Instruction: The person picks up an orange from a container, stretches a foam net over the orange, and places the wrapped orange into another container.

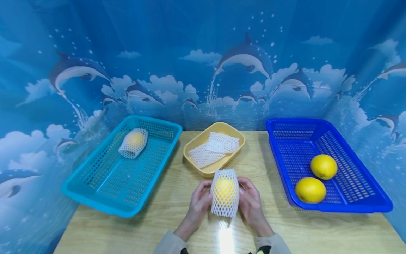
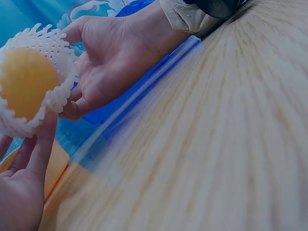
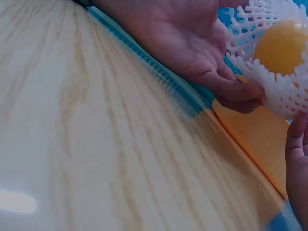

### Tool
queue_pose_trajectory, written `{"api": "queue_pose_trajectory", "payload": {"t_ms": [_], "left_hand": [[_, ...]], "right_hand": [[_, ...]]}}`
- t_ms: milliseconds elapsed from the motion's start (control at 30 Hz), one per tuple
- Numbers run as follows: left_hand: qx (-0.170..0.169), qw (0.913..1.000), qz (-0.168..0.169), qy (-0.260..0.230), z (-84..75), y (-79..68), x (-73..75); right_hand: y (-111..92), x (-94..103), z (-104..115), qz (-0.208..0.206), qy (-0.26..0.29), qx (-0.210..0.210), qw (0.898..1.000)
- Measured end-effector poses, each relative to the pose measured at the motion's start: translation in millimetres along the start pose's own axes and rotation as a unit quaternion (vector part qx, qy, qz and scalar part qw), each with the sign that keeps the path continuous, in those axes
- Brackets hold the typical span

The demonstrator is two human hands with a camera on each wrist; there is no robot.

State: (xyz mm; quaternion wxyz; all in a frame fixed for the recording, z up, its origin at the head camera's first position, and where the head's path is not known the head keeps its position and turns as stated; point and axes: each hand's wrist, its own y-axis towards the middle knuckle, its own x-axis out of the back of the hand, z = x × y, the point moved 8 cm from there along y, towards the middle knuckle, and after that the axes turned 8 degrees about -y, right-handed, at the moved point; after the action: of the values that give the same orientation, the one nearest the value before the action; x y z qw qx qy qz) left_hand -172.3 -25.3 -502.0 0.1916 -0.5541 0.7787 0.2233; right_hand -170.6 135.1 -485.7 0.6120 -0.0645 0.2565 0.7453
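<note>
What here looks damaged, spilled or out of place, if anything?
Nothing stands out, and no spill shows. Bare yellow fruits sit in the blue basket, a netted fruit in the teal basket, loose nets in the yellow tray; the left hand and right hand hold a second netted fruit.

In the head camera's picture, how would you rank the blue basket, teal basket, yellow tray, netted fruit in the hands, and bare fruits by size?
1. Blue basket and teal basket: too alike to rank
2. Yellow tray
3. Netted fruit
4. Bare fruits, each about alike
</note>
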Motion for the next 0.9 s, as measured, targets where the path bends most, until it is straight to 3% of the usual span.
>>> {"api": "queue_pose_trajectory", "payload": {"t_ms": [267, 433, 567, 900], "left_hand": [[0.019, 0.9995, 0.026, -0.004, 2.4, -2.3, -5.3], [0.073, 0.9970, 0.022, 0.016, 9.1, -3.3, -5.6], [0.103, 0.9942, 0.022, 0.023, 11.6, -4.2, -6.9], [0.078, 0.9948, 0.062, 0.019, 12.0, -4.7, -12.8]], "right_hand": [[-0.7, 5.9, -2.1, -0.053, -0.086, 0.017, 0.995], [-0.7, 2.0, 0.2, -0.041, -0.122, 0.048, 0.991], [-0.4, 1.1, 0.0, -0.040, -0.137, 0.040, 0.989], [-1.0, -0.5, -3.8, -0.022, -0.130, 0.030, 0.991]]}}
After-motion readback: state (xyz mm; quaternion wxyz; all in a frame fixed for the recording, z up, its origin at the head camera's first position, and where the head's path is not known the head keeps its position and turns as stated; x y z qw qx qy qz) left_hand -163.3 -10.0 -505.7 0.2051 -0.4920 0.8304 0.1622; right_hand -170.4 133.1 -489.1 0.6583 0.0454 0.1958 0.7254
